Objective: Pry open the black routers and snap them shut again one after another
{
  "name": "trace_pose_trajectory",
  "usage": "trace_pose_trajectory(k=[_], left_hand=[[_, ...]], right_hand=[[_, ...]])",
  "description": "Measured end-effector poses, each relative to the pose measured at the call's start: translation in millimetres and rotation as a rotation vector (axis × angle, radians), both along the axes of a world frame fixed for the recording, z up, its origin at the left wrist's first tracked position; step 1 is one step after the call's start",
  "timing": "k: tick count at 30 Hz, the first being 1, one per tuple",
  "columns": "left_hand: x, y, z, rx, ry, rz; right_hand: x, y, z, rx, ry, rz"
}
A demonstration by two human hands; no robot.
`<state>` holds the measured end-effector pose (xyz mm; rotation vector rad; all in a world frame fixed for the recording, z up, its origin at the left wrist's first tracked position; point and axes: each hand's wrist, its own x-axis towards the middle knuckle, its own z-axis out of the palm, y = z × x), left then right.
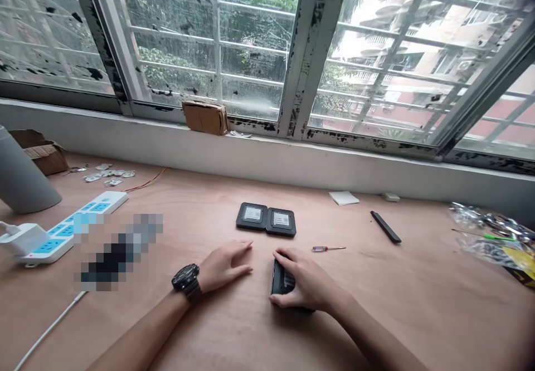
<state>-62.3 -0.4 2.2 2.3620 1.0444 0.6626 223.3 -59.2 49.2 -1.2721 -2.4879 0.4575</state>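
My right hand [304,282] lies over a small black device [279,279] on the wooden table [376,304], fingers curled round it. My left hand [225,265], with a black watch [186,281] on the wrist, rests flat on the table just left of the device, fingers stretched out and holding nothing. Two more black devices [266,218] with white labels lie side by side a little beyond my hands. A small screwdriver [328,248] with a red handle lies to the right of them.
A white power strip [71,225] and plug lie at the left, beside a grey cylinder [20,179] and cardboard box [42,151]. A black bar [385,227], white pad [343,198] and plastic bags [493,232] are at the right. Windows stand behind.
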Motion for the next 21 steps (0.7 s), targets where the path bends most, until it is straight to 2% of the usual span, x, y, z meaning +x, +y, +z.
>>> trace_pose_trajectory(k=[21], left_hand=[[1.8,-1.5,-0.5,0.009,-0.003,0.020]], right_hand=[[1.0,-2.0,-3.4,0.000,-0.045,-0.002]])
